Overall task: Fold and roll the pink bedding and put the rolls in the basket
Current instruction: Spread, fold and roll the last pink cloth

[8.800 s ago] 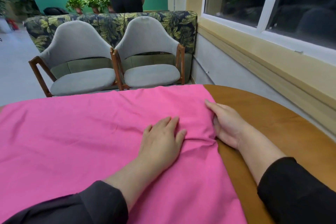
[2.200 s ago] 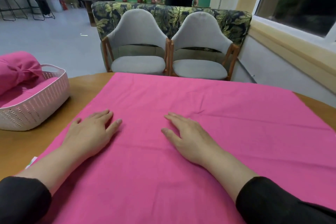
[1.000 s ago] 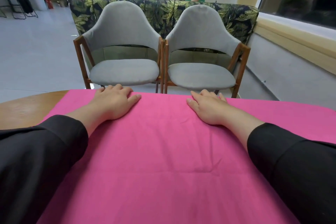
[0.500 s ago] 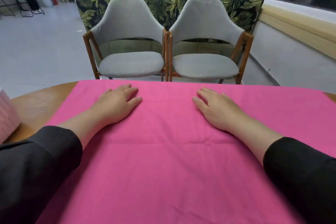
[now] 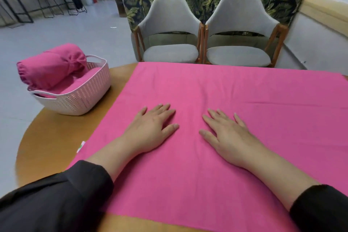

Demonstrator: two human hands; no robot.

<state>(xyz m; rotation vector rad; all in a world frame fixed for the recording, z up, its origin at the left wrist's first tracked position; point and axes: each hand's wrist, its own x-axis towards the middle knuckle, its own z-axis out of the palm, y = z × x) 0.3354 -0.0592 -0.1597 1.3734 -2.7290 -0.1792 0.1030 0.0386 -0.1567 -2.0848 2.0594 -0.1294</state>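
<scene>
Both hands slid nearer on flat, faintly creased pink bedding (image 5: 235, 100).

Your pink sheet (image 5: 235, 100) runs off the right edge, so its far right side cannot be checked. It hides most of the surface (image 5: 56, 137) beneath it. The small tag (image 5: 81, 146) at its left edge is too small to read. The roll (image 5: 50, 69) conceals the basket (image 5: 81, 98) interior behind it.
</scene>
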